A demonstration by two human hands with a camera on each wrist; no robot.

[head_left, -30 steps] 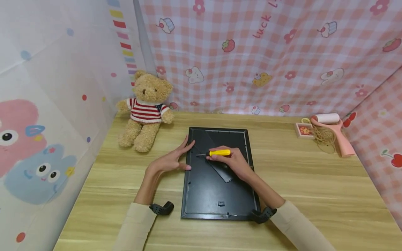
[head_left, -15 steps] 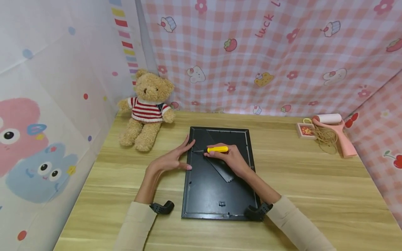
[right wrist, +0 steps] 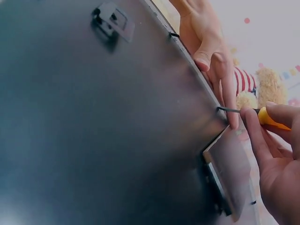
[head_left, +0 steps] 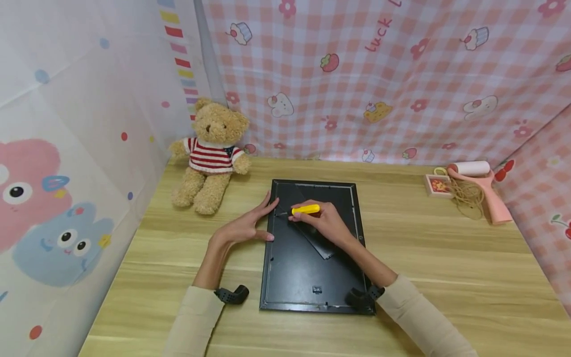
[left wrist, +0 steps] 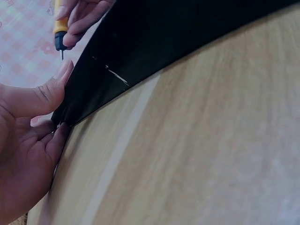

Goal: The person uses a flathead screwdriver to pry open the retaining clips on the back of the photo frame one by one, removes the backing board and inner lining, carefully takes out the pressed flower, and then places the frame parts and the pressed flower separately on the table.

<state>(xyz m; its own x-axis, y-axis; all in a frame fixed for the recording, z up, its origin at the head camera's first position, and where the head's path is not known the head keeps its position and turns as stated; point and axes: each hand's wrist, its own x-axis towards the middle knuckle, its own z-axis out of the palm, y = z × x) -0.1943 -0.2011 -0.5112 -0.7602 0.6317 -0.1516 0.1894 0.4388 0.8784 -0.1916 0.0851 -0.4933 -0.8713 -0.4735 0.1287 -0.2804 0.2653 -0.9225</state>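
Here, on the wooden table [head_left: 446, 277], the frame [head_left: 303, 270] lies back side up near the middle, its stand [right wrist: 229, 168] slanting across it. The left hand [head_left: 241, 229] reaches in with fingers and thumb extended, touching the frame's left edge; the right hand [head_left: 328, 224] pinches the screwdriver [head_left: 306, 209] by its yellow handle, the tip at a small dark tab [right wrist: 219, 109] just inside that edge. To work this tab well, I'd keep the left hand braced so the frame cannot slide, hold the shaft low and pry gently rather than jab, since a slip would probably scratch the frame's back or catch the fingers along the edge. Short, light pushes should bend the tab without snapping it. Compared with a second ago, the frame lies in the same spot and the left hand has stayed at its edge; the right hand has shifted leftwards, and the screwdriver's tip, then further in over the back, now sits closer to the edge.
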